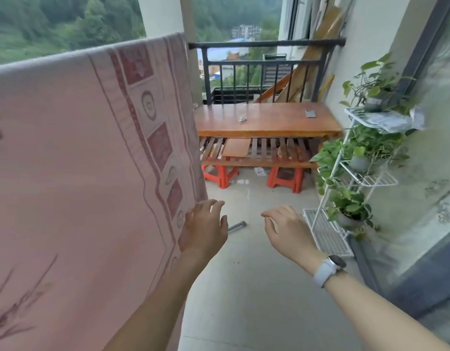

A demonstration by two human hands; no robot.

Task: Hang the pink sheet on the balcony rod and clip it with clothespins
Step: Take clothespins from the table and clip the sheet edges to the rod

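Note:
The pink sheet [74, 158] hangs draped over a rod along the balcony's left side, filling the left half of the view; the rod itself is hidden under the cloth. Its patterned border runs down the right edge. My left hand [206, 230] is held out beside that lower right edge, fingers spread, holding nothing. My right hand [288, 230], with a white watch on the wrist, hovers open over the floor, apart from the sheet. A small metallic item, perhaps a clothespin [242, 119], lies on the wooden table. No clip shows on the sheet.
A wooden table [269, 130] with a slatted shelf stands ahead by the black railing [264, 44], with two orange stools [286, 179] beneath. A white plant rack [345, 178] with potted vines lines the right wall. A grey rod piece [237, 226] lies on the tiled floor.

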